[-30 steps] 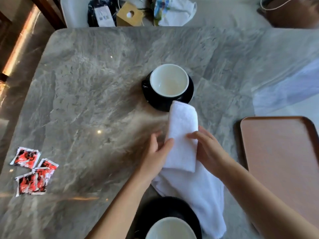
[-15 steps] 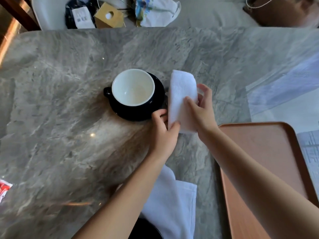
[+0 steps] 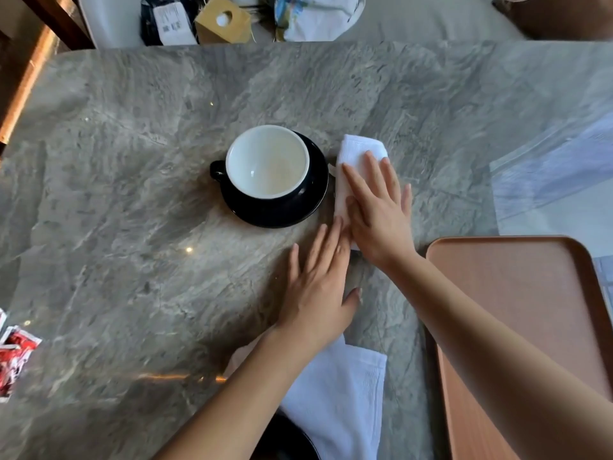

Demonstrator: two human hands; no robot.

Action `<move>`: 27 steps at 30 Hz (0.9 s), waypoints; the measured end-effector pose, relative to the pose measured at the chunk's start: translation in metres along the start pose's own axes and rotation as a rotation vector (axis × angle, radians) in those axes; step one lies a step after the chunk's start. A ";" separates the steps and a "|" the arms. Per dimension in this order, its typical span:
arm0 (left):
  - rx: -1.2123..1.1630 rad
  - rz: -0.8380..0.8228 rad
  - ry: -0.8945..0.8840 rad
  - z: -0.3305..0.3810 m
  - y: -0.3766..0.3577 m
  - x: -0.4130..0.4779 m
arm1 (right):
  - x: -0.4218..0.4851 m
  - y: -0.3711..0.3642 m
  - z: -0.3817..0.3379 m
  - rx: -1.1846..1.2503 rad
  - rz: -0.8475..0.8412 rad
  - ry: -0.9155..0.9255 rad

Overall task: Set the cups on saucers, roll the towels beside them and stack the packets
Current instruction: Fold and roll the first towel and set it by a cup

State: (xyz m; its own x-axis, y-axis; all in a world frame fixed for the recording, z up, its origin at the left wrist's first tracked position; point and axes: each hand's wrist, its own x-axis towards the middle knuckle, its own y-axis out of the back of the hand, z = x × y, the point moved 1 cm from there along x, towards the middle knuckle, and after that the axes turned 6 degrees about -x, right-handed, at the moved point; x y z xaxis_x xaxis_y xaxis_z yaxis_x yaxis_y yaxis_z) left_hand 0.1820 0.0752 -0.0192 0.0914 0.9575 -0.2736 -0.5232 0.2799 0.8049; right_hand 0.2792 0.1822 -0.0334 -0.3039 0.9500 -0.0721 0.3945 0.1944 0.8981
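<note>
Occlusions and cut-offs
I see rolled towel (image 3: 356,151) half under right hand (image 3: 378,210); packets (image 3: 13,356) clipped left; near saucer (image 3: 287,441) barely showing at bottom edge.

Grey marble table (image 3: 132,167) with saucer (image 3: 275,218), rolled towel (image 3: 356,150), flat towel (image 3: 338,393), tray (image 3: 530,310), packets (image 3: 13,356)

— What's the room like?
— Grey marble bench (image 3: 132,161) w/ pale veins and a rounded corner far left. It's glossy: a small light spot (image 3: 189,249) glints on it, and there's a pale blue-white sheen (image 3: 547,180) on my right.
— Beyond it?
— White chair (image 3: 109,24) at the far edge, w/ clutter on it: a dark bag (image 3: 166,24) w/ a label, a cardboard box (image 3: 222,19) w/ a round hole, and a white cloth (image 3: 318,18). Top right there's a brown shape (image 3: 564,18), can't tell what.
— Left?
— A warm wooden strip (image 3: 26,81) catching light.
</note>
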 end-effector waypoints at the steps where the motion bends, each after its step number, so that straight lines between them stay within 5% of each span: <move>1: 0.013 -0.002 0.009 -0.001 0.000 0.000 | 0.001 -0.001 -0.002 -0.010 -0.003 -0.003; 16: -0.085 0.009 0.049 -0.008 0.003 -0.003 | 0.007 -0.001 -0.016 0.002 -0.045 -0.007; 22: -0.173 0.126 -0.006 -0.017 0.021 -0.020 | -0.025 0.022 -0.025 0.195 0.261 0.059; 27: -0.114 -0.036 0.040 -0.039 0.029 -0.048 | -0.077 0.028 -0.032 0.185 0.022 0.227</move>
State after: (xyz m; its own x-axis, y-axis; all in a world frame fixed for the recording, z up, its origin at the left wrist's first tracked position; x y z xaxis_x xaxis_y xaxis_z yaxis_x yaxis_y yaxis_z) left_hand 0.1295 0.0346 -0.0035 0.0791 0.9427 -0.3241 -0.6131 0.3024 0.7299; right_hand 0.2860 0.1066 0.0116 -0.4719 0.8793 0.0643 0.5485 0.2357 0.8023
